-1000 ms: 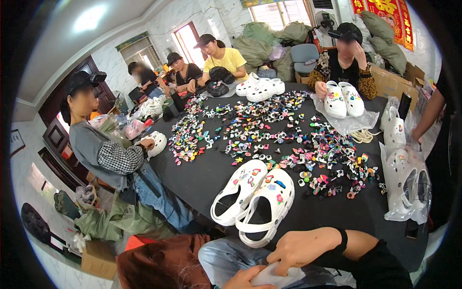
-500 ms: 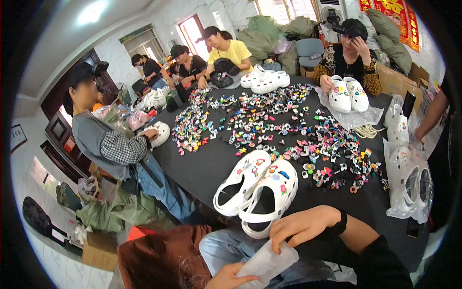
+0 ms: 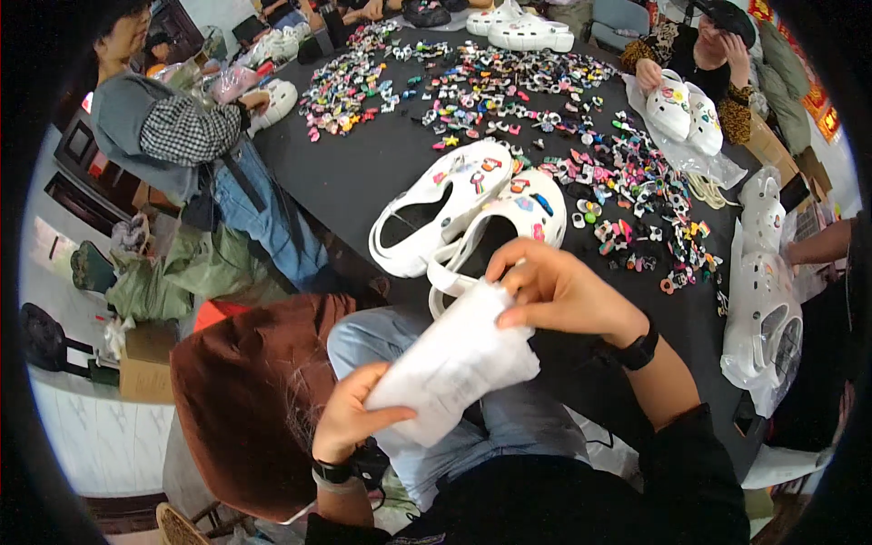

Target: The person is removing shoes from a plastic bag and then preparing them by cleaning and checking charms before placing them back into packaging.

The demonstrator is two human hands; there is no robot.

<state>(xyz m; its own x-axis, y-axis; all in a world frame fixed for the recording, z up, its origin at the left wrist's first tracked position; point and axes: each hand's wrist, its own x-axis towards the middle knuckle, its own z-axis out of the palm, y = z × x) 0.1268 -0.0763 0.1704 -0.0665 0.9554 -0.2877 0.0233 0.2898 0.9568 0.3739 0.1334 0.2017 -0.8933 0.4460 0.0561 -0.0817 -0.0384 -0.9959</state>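
A folded, frosted white plastic bag (image 3: 459,368) is held over my lap. My left hand (image 3: 356,407) grips its lower left end, with the thumb on top. At the upper edge, the bent fingers and thumb of my right hand (image 3: 570,298) pinch the plastic. Just beyond, a pair of white clogs rests at the near table edge. The left clog (image 3: 413,227) and the right clog (image 3: 534,207) carry colourful charms on their uppers. The bag and my right hand cover part of the right clog's heel strap.
Many loose shoe charms (image 3: 627,186) are spread over the black table (image 3: 304,173). Bagged white clogs (image 3: 761,313) lie at the right edge. A person across holds decorated clogs (image 3: 669,111); another at left holds a white clog (image 3: 274,104). A brown-covered seat (image 3: 250,400) stands left of me.
Both hands and the bag have come up and further into view, and more of the bag shows. My view has tilted down, so the table sits higher in the picture.
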